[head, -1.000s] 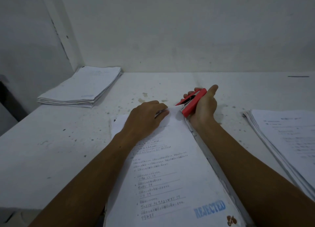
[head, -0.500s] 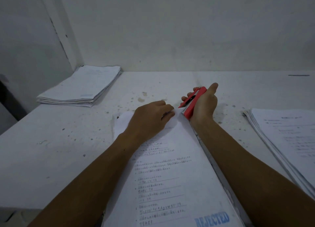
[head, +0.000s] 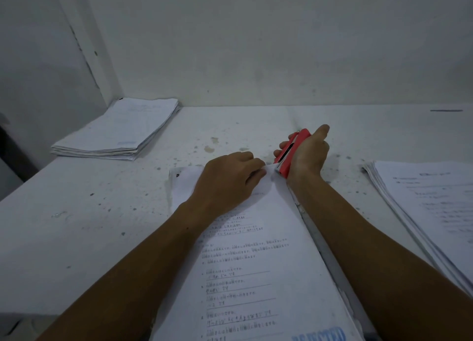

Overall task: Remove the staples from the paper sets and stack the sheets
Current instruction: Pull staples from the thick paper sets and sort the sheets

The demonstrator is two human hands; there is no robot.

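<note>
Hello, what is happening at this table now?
A person is removing a staple. The right hand grips a red stapler-shaped remover at the top corner of the printed white paper set, while the left hand pinches that corner down. Two more white paper stacks lie far left and right.

So the paper set sits dead centre on the worktop, running from the near edge toward the wall. Left hand is on its far end, and the right hand is just right of that corner, holding the staple remover with its tip touching the corner. A sheet stack lies far left, back in the corner by the wall. Another paper pile is off to the right, well apart from the middle set.
</note>
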